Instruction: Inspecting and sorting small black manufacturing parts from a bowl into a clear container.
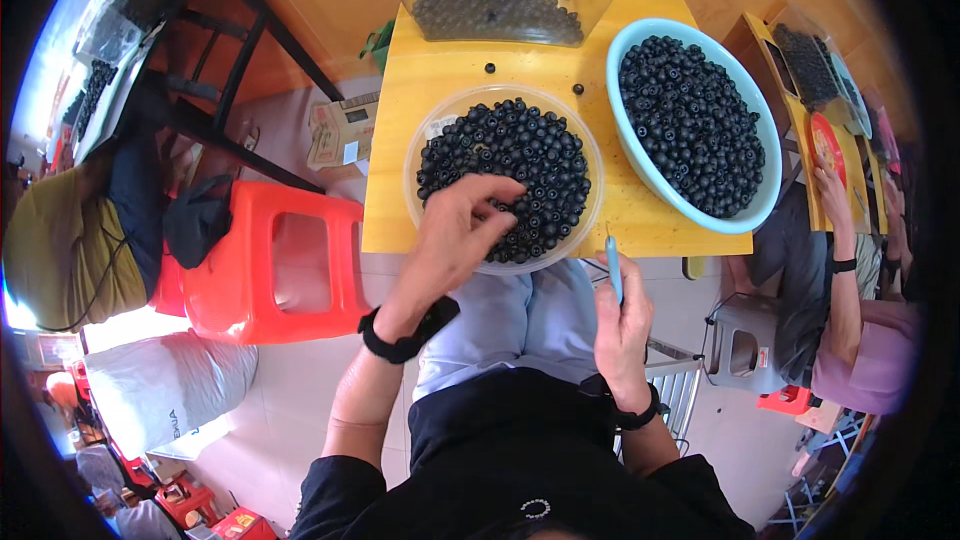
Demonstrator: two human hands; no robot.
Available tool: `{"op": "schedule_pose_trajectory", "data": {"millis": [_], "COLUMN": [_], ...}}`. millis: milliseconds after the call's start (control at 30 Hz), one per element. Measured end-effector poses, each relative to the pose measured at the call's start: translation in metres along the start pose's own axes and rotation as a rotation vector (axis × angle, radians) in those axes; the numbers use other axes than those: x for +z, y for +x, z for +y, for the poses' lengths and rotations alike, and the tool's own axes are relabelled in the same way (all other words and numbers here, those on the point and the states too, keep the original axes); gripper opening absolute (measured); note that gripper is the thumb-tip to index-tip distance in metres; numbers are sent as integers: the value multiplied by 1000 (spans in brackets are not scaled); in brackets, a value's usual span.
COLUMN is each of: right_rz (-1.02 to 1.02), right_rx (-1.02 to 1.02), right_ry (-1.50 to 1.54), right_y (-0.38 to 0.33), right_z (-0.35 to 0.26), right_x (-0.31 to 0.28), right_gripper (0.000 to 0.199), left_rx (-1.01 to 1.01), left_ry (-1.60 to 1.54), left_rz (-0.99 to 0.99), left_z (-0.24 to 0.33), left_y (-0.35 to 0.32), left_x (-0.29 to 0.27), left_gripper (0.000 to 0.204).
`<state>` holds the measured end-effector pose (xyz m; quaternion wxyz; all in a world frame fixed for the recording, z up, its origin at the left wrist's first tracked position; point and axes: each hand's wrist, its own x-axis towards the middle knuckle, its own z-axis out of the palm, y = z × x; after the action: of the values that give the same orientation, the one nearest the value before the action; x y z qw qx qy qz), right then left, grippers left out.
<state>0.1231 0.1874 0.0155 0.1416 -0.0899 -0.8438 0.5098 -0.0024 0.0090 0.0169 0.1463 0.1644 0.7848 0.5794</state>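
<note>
Left grip [462, 225] picks among berries in one of three bowls [590, 155].

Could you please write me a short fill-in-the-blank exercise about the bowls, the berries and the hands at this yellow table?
1. The left hand reaches into the ____ plastic bowl of dark berries.
2. The right hand holds a thin ____ tool.
3. The light blue bowl of berries sits to the ____ of the clear bowl.
4. Beside the yellow table stands a ____ plastic stool.

Missing words: clear; blue; right; red
</note>
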Motion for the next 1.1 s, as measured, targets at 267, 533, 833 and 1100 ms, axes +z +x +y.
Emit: {"op": "schedule_pose_trajectory", "data": {"millis": [267, 533, 833, 1100], "right_rz": [21, -71, -79, -176], "right_rx": [4, 109, 194, 90], "right_ry": [115, 91, 176, 322], "right_y": [-6, -3, 14, 42], "right_z": [23, 20, 19, -7], "right_x": [-1, 2, -2, -5], "right_gripper": [34, 27, 29, 28], "left_rx": [222, 177, -125, -198], "left_ry": [536, 432, -1128, -1433], "left_rz": [107, 75, -135, -220], "left_z": [-26, -37, -16, -18], "left_y": [30, 30, 0, -3], "left_x": [17, 9, 1, 16], "left_gripper": [23, 19, 18, 22]}}
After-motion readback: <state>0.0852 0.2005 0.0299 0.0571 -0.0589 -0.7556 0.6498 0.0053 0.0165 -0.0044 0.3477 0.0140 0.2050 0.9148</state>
